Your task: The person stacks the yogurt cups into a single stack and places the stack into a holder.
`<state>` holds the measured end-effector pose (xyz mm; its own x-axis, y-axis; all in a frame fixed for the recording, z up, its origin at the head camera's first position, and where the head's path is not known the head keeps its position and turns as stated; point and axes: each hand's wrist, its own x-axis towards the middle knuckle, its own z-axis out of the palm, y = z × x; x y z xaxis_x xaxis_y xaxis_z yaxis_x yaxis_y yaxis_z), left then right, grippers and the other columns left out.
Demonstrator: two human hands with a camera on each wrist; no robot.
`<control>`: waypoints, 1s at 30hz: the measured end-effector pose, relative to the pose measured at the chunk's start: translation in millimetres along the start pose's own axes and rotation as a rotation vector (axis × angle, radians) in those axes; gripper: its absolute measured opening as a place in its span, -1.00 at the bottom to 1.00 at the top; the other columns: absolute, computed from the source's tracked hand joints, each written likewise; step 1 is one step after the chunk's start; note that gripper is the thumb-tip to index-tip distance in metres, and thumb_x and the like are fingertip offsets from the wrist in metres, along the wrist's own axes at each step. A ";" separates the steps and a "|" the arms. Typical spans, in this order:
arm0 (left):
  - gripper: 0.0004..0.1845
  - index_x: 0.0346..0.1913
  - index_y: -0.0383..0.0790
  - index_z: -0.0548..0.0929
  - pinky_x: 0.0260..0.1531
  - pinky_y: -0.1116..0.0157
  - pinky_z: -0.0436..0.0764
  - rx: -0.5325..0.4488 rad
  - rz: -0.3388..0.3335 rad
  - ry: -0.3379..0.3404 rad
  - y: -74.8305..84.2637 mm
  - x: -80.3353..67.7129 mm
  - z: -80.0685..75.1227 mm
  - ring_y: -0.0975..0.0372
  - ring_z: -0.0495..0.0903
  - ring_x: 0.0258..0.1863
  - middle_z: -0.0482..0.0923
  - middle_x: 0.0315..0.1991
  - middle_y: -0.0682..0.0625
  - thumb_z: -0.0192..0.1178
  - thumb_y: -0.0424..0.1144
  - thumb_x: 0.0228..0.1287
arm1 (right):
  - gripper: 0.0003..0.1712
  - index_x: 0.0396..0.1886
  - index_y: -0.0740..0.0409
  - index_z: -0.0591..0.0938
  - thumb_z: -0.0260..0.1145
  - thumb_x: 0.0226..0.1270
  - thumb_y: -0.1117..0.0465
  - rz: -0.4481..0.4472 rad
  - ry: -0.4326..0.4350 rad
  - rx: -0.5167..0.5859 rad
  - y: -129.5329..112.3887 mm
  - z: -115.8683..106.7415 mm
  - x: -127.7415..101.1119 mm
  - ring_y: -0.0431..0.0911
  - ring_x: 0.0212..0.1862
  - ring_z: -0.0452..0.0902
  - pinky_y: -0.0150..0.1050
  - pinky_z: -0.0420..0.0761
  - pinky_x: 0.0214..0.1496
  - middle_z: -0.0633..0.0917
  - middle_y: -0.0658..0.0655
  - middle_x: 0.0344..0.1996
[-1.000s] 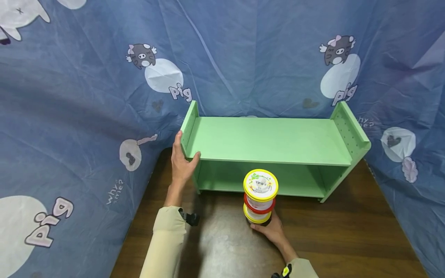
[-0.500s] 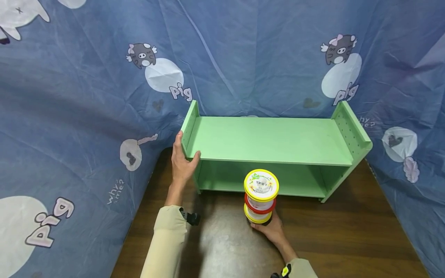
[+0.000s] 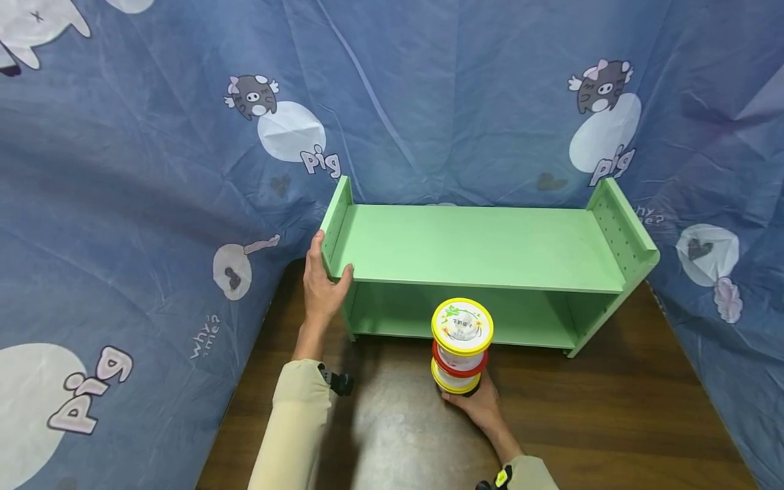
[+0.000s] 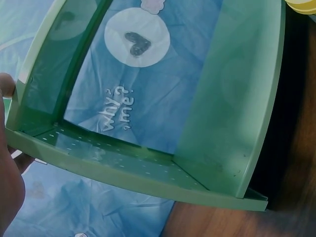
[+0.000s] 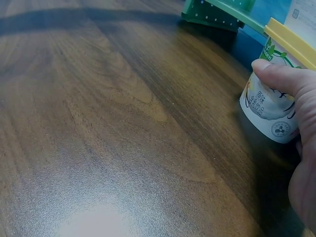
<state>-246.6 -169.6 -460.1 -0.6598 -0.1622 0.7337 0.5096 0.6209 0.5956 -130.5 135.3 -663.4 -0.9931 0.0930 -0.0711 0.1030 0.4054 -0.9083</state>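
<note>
My left hand [image 3: 323, 294] grips the left side panel of a pale green two-tier shelf [image 3: 478, 245], its thumb at the front edge of the upper board. In the left wrist view, fingers [image 4: 7, 85] show at the panel's edge. My right hand [image 3: 480, 403] holds the lowest cup of an upright stack of lidded paper cups [image 3: 462, 330] in front of the shelf. The top lid is white with a yellow rim; a red-rimmed and another yellow-rimmed lid show beneath. In the right wrist view, the thumb presses the side of a white printed cup [image 5: 269, 101]; the other fingers are hidden.
The shelf stands at the back of a dark brown wooden table [image 3: 582, 408], close to a blue cloth [image 3: 502, 102] printed with pigs that hangs behind and along both sides. The cup stack overlaps the opening of the lower tier [image 3: 533, 316] in the head view.
</note>
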 end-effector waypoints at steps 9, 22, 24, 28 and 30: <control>-0.19 0.41 -0.23 0.20 0.32 -0.01 0.35 0.003 0.004 0.004 -0.7 0.5 0.4 -0.07 0.36 0.36 0.34 0.36 -0.27 0.32 -0.36 0.07 | 0.14 0.35 0.07 0.27 0.68 -0.28 0.00 -0.011 0.001 0.020 -1.5 -0.4 -0.4 0.13 0.29 0.44 0.14 0.37 0.35 0.54 0.23 0.22; -0.18 0.41 -0.17 0.20 0.29 -0.02 0.38 0.020 -0.013 0.002 -2.1 0.2 0.8 -0.06 0.39 0.33 0.36 0.35 -0.25 0.33 -0.34 0.07 | 0.14 0.34 0.07 0.28 0.68 -0.28 0.00 -0.023 0.012 0.016 -2.8 -1.0 -1.1 0.13 0.28 0.45 0.14 0.38 0.35 0.54 0.23 0.21; -0.18 0.41 -0.17 0.20 0.28 -0.02 0.38 0.025 -0.012 0.005 -2.5 -0.2 0.8 -0.06 0.39 0.33 0.36 0.34 -0.25 0.33 -0.34 0.07 | 0.14 0.34 0.08 0.29 0.68 -0.29 0.01 -0.022 0.017 0.013 -3.1 -0.9 -1.3 0.12 0.27 0.46 0.13 0.39 0.35 0.55 0.23 0.21; -0.18 0.41 -0.19 0.21 0.29 0.00 0.38 0.031 -0.008 0.011 -3.6 -0.8 1.4 -0.05 0.39 0.33 0.37 0.34 -0.25 0.33 -0.34 0.06 | 0.13 0.33 0.09 0.31 0.69 -0.31 0.02 -0.021 0.029 0.003 -3.5 -0.9 -1.8 0.10 0.26 0.47 0.11 0.39 0.34 0.57 0.22 0.19; -0.19 0.41 -0.20 0.21 0.30 0.01 0.37 0.032 -0.004 0.012 -4.2 -0.9 2.1 -0.05 0.39 0.33 0.36 0.34 -0.25 0.32 -0.34 0.07 | 0.13 0.32 0.10 0.32 0.69 -0.33 0.04 -0.023 0.034 0.004 -3.2 -1.0 -1.9 0.10 0.25 0.47 0.10 0.39 0.33 0.58 0.22 0.18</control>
<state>-249.3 -170.5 -463.9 -0.6549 -0.1739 0.7355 0.4890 0.6445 0.5878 -128.9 134.7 -659.9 -0.9928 0.1140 -0.0360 0.0794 0.4043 -0.9112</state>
